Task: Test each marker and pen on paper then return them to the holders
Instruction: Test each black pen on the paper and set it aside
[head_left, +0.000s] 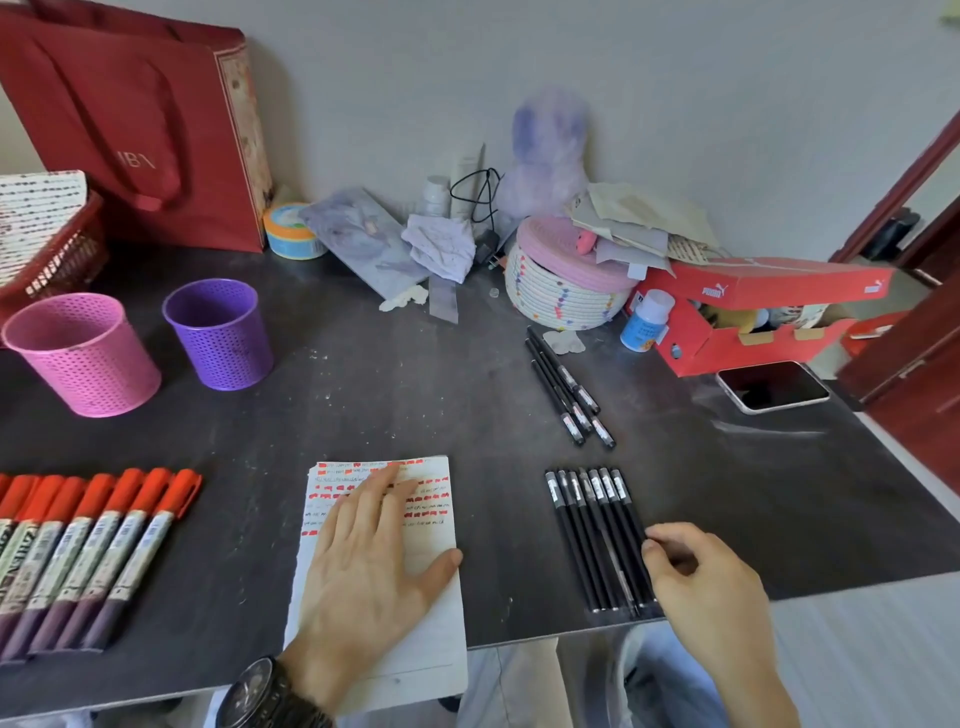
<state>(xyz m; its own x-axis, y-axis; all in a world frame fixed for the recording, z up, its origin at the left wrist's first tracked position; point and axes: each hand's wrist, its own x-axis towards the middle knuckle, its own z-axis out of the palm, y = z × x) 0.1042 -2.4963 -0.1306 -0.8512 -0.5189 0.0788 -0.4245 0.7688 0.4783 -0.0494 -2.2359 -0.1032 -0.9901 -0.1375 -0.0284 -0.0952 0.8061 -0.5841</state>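
Left hand (371, 556) flat on paper (431, 613); right hand (701, 582) touches pens (597, 535)

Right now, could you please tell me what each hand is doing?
Left hand: open, flat on the paper.
Right hand: fingertips pinching the rightmost black pen.

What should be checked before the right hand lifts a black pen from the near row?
1. Paper held down: ok. The left hand lies flat on the white lined paper sheet.
2. Writing space: ok. The sheet's lower half is blank.
3. Pen contact: cannot tell. The right hand has curled fingertips at the edge of the near row of black pens; whether it pinches one is unclear.
4. Holders ready: ok. The pink perforated cup and purple perforated cup stand upright, apparently empty.
5. Lift path: ok. The second group of black pens lies apart, farther back.
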